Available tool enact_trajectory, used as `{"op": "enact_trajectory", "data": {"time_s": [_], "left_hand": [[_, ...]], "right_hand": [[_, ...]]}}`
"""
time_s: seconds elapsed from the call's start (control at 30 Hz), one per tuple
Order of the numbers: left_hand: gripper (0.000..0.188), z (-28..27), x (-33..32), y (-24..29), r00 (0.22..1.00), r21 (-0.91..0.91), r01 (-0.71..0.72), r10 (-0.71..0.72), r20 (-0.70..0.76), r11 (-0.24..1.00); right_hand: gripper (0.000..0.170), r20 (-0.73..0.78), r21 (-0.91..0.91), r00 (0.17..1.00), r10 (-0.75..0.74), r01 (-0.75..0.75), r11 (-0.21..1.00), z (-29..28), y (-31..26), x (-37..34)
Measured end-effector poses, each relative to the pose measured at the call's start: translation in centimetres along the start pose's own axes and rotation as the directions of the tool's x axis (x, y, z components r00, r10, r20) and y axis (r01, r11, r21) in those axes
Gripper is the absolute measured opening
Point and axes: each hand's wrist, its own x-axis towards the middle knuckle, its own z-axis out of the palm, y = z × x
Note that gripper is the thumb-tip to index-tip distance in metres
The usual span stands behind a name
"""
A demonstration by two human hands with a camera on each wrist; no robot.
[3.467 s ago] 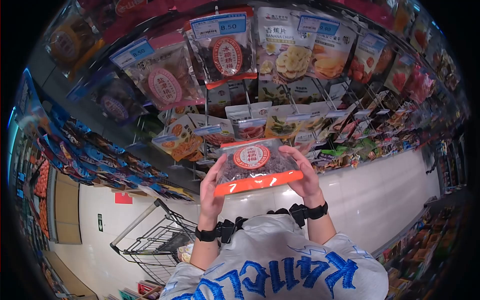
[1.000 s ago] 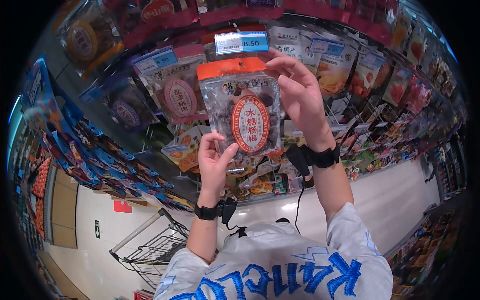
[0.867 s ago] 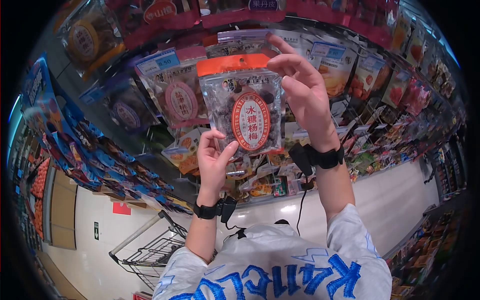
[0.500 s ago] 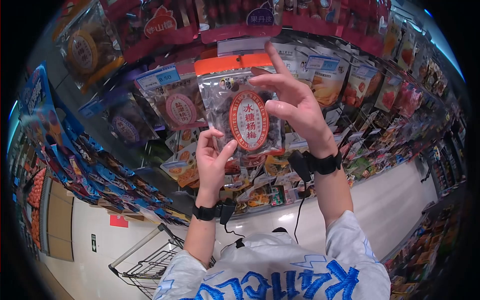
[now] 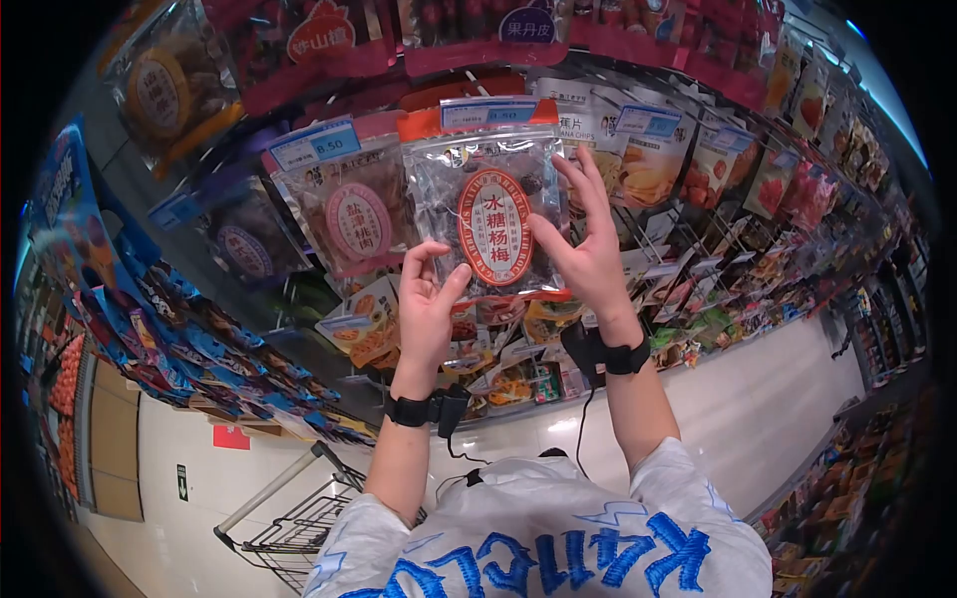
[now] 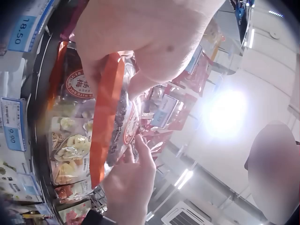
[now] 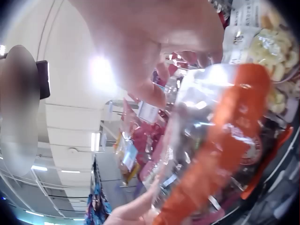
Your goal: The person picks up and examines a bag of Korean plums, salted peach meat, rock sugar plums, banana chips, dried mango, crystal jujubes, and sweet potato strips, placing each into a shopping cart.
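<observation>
In the head view the bag (image 5: 485,214), with orange top and an oval red label, stands almost upright before the shelf, in the middle and a little toward 12 o'clock. The left hand (image 5: 426,311) grasps it at its 8 o'clock edge, the thumb on the front and the other fingers bent around the side. The right hand (image 5: 595,261) is at its 3 o'clock side; it is not clenched, the fingers are rather straight and the thumb touches the front. A price tag (image 5: 488,113) lies across the orange top and hides a part of it, so I cannot tell if the bag hangs on a hook. In the left wrist view a similar bag (image 6: 78,83) is just behind. From the held bag, the magenta bags (image 5: 486,38) overhang at 12 o'clock, the chips (image 5: 576,128) are near at 1 o'clock, partly covered, and the pink bag (image 5: 359,221) is beside it at 9 o'clock. The purple bag (image 5: 244,249) is farther at 9 o'clock. Blue packets (image 5: 189,339) fill the 8 o'clock side, and the cart (image 5: 299,523) stands on the floor at 7 o'clock, well apart.
</observation>
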Motion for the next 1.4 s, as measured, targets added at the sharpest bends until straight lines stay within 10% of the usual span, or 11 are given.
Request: {"op": "enact_trajectory", "data": {"time_s": [0.07,0.13,0.23,0.73,1.1,1.4], "left_hand": [[0.03,-0.3,0.2,-0.7,0.997,-0.078,0.071,-0.071,0.007,0.994],[0.03,-0.7,0.4,-1.3,1.0,0.009,-0.001,0.001,0.025,1.0],[0.03,-0.7,0.1,-1.4,1.0,0.065,-0.028,0.028,0.008,0.997],[0.059,-0.7,-4.9,-2.3,0.994,0.303,-0.007,0.041,-0.106,0.953],[0.044,0.3,-11.6,-4.8,0.962,0.272,0.067,0.01,-0.273,0.96],[0.028,1.4,-21.7,-8.5,0.824,0.289,0.272,-0.067,-0.562,0.918]], "right_hand": [[0.046,-0.113,-0.02,0.993,0.039,-0.042,0.999,0.8,1.6,-1.9],[0.04,-0.011,0.433,0.94,0.342,-0.304,0.849,1.2,2.7,-3.4],[0.032,0.095,0.388,0.903,0.418,-0.421,0.82,1.3,4.3,-4.5],[0.058,0.133,0.666,0.853,0.505,-0.454,0.592,0.4,4.0,-9.2],[0.064,0.206,0.571,0.856,0.474,-0.498,0.653,-4.0,6.1,-13.1],[0.05,0.498,0.45,0.679,0.539,-0.734,0.509,-4.8,8.7,-19.1]]}}
